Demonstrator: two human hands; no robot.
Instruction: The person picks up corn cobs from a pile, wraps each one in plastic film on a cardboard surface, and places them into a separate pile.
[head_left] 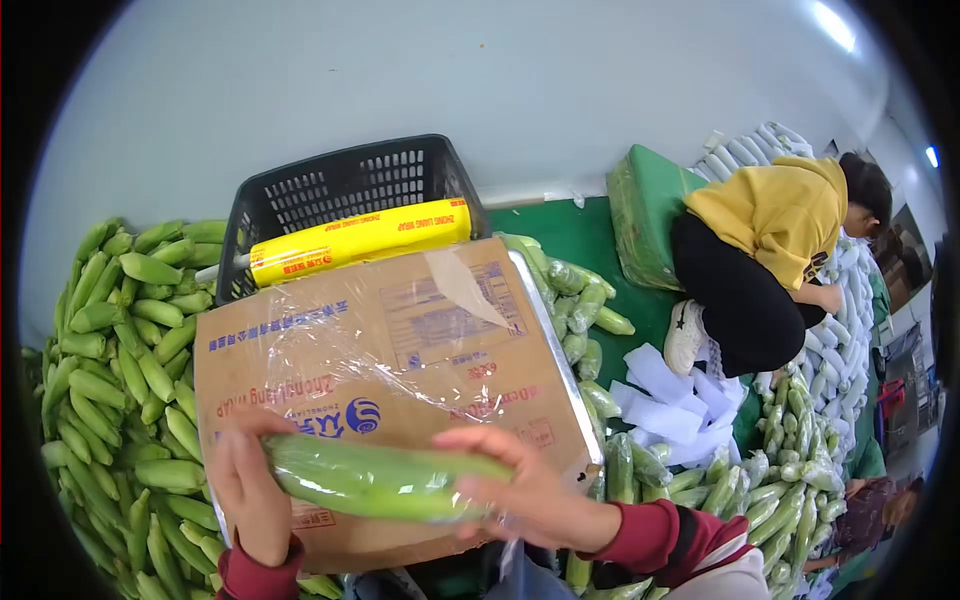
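An ear of corn in its green husk, wrapped in shiny clear film, lies across both my hands above a cardboard box. My left hand is closed round its left end. My right hand, slightly blurred, grips the other end, its fingers over the husk and the film at the tip. Loose clear film clings to the top of the box. Just behind the box, a yellow roll of plastic wrap rests in a black plastic basket.
Unwrapped corn is heaped on the left. Film-wrapped corn lies on the right, near white foam sheets. A person in a yellow top crouches by a green block. Another person is at the lower right.
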